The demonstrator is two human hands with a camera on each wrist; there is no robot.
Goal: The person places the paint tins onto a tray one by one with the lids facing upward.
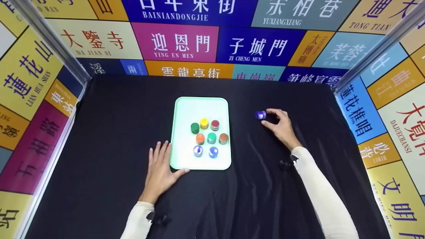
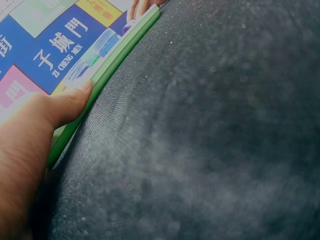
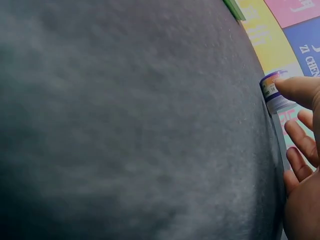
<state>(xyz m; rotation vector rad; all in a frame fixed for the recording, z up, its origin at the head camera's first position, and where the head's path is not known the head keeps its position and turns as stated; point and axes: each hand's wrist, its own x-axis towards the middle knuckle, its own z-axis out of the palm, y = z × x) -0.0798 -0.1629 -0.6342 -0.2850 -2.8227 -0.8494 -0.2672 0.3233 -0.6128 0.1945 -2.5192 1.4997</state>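
Note:
To the right of the tray, my right hand (image 1: 280, 126) pinches a small purple paint jar (image 1: 261, 115) between thumb and fingers. The right wrist view shows the thumb against the labelled side of this jar (image 3: 270, 89). My left hand (image 1: 161, 171) rests at the near left corner of the pale green tray (image 1: 186, 109), fingers straight along its left edge and thumb at the front rim. Several small paint jars stand on the tray, among them a green one (image 1: 195, 128), a yellow one (image 1: 204, 123), an orange one (image 1: 200, 138) and a blue one (image 1: 213, 152).
A black cloth (image 1: 126, 116) covers the table under the tray. Panels with Chinese lettering stand behind it (image 1: 179, 41) and on both sides, with metal posts (image 1: 63, 46) at the corners.

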